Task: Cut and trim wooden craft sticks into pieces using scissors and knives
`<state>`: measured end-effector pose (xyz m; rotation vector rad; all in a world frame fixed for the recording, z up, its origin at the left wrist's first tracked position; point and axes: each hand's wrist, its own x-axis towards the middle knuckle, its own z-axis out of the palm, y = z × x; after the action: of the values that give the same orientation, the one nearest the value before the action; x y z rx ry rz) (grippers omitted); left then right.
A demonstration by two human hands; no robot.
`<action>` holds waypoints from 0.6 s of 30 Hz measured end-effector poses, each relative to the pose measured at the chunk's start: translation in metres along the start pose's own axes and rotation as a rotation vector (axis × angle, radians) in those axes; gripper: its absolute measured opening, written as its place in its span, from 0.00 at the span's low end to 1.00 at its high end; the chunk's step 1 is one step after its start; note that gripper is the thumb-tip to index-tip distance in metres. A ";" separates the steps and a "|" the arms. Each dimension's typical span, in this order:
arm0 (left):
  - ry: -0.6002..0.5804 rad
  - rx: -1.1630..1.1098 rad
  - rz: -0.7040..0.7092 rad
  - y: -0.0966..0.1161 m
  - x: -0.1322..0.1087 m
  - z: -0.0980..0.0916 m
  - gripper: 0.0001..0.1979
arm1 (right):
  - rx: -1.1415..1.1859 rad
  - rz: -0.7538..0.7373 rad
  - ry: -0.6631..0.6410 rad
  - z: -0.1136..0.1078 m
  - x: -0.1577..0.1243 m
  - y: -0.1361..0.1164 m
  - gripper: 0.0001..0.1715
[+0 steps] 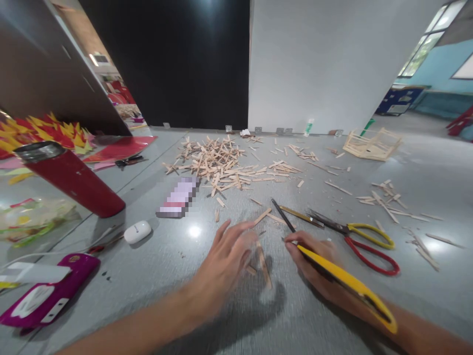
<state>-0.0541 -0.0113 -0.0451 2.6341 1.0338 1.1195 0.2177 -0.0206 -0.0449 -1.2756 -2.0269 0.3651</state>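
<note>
My left hand [229,256] is over the grey table [166,305], its fingers spread and somewhat blurred, beside a few wooden stick pieces [263,266]. Nothing shows in its grip. To the right, my right hand [314,256] is closed on a yellow utility knife [347,283], whose handle lies back over the wrist. A black pencil [283,215] lies just past its fingertips. Scissors [349,229] with one yellow and one red handle rest right of that hand, near a slim gold-coloured tool [301,216].
A heap of stick pieces [216,160] spreads behind the hands, with a phone [179,197] before it. At left are a red bottle [81,185], white case [138,231] and purple device [55,296]. A stick frame [373,148] stands back right.
</note>
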 end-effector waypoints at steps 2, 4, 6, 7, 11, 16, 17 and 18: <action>-0.022 0.049 -0.009 -0.004 0.001 0.000 0.15 | -0.025 -0.037 -0.018 -0.003 0.002 0.013 0.10; -0.058 0.075 0.008 -0.009 0.003 -0.001 0.12 | -0.094 -0.077 -0.041 -0.010 0.006 0.027 0.13; -0.079 0.108 0.011 -0.013 0.006 -0.002 0.13 | -0.202 -0.070 -0.076 -0.020 0.011 0.040 0.19; -0.097 0.129 0.005 -0.015 0.009 -0.003 0.16 | -0.260 -0.052 -0.095 -0.026 0.013 0.046 0.23; -0.274 0.251 -0.058 -0.018 0.032 -0.009 0.27 | -0.427 0.027 -0.078 -0.047 0.017 0.064 0.35; -0.362 0.414 -0.248 -0.037 0.081 -0.008 0.18 | -0.575 0.133 -0.006 -0.061 0.021 0.083 0.36; -0.357 0.437 -0.285 -0.045 0.092 -0.006 0.17 | -0.583 0.140 0.002 -0.062 0.022 0.084 0.34; -0.356 0.456 -0.323 -0.054 0.103 -0.003 0.16 | -0.579 0.133 0.007 -0.061 0.023 0.085 0.32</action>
<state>-0.0340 0.0938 0.0007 2.6859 1.7020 0.3608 0.3107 0.0317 -0.0400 -1.7532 -2.1238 -0.1888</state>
